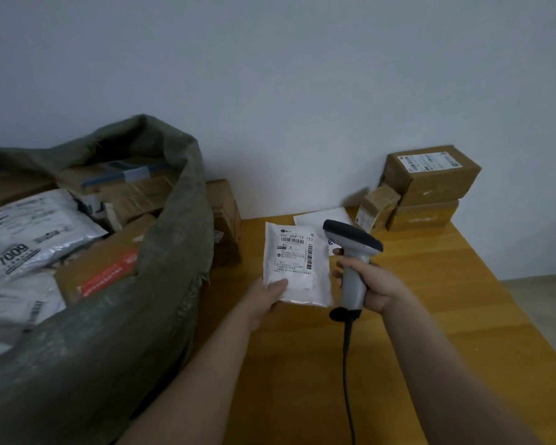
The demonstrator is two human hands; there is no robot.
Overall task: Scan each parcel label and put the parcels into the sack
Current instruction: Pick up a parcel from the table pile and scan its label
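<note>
White plastic mailer parcel, label up, is pinched by the left hand above the yellow wooden table; the right hand grips one grey handheld scanner beside it. Three brown cardboard boxes sit at the wall; one green woven sack lies left.

The sack is a dull olive green, coarsely woven. The mailers in it are silvery white with black print, and a brown box there bears a red strip. The parcel is white with black barcodes. The scanner has a pale grey grip and a dark head; its cable is black. The tabletop is honey-yellow wood grain, the wall pale grey.
</note>
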